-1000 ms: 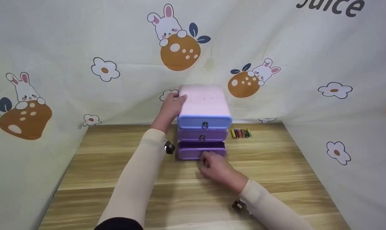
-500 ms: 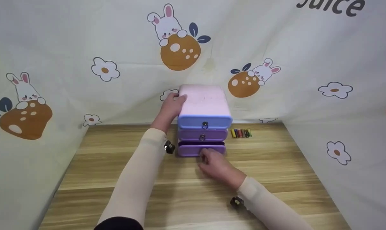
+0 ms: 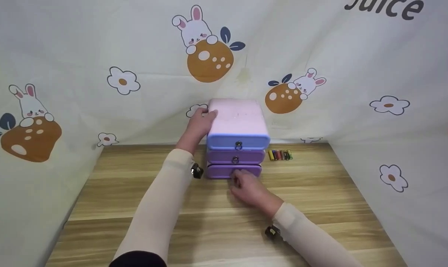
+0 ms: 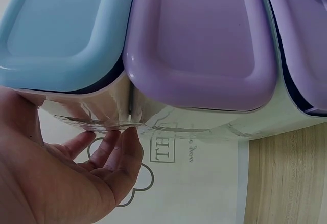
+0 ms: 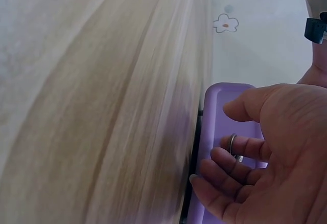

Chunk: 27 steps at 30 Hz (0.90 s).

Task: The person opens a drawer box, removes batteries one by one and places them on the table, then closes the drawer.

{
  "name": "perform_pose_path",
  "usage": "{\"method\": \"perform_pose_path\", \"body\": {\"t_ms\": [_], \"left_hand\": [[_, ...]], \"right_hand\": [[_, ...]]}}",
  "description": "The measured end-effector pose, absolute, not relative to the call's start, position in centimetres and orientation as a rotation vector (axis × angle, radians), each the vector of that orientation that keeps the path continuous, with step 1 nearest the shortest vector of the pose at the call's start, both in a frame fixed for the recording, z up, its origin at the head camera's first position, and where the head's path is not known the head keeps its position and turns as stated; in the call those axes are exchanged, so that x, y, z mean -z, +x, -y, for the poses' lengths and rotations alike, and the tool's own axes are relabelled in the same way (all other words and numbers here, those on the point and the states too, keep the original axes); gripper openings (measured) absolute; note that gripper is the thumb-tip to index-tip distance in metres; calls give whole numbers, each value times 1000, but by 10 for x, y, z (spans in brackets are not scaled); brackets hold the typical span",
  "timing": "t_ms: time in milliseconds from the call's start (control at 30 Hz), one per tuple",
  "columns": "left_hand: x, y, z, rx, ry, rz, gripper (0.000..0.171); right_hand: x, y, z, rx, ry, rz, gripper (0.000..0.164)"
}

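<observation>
A small drawer cabinet (image 3: 240, 116) with a pink top stands against the back cloth. Its top drawer (image 3: 222, 142) is blue; the middle drawer (image 3: 218, 157) and bottom drawer (image 3: 216, 172) are purple. A thin dark gap shows along the bottom drawer's upper edge. My left hand (image 3: 200, 124) grips the cabinet's left side, thumb over the top edge and bent fingers against the side wall, as the left wrist view shows. At the bottom drawer's front, my right hand (image 5: 276, 152) has its index finger hooked at the metal ring pull (image 5: 232, 143), the other fingers curled and the thumb apart.
Several small coloured cylinders (image 3: 279, 155), resembling batteries, lie in a row right of the cabinet. The wood-grain table (image 3: 135, 207) is bounded behind and at the sides by a hanging cloth (image 3: 153, 104) printed with rabbits and flowers.
The bottom drawer has slid inward from partly pulled out to nearly closed. My right hand has moved forward with it, while my left hand has stayed on the cabinet.
</observation>
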<state>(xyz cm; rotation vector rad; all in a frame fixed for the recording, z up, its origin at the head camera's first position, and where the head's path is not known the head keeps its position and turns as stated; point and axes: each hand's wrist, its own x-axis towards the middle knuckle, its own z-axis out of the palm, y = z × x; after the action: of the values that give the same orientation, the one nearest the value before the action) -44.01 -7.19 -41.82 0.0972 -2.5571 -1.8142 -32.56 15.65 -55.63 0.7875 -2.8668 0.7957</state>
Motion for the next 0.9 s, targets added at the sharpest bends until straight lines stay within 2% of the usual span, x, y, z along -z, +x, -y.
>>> {"method": "perform_pose_path", "body": {"t_ms": [433, 900], "left_hand": [[418, -439, 70, 1774, 59, 2529, 63], [422, -437, 73, 1727, 101, 2553, 66]], "right_hand": [[566, -335, -158, -819, 788, 2825, 28], [565, -329, -165, -858, 761, 2863, 39]]}}
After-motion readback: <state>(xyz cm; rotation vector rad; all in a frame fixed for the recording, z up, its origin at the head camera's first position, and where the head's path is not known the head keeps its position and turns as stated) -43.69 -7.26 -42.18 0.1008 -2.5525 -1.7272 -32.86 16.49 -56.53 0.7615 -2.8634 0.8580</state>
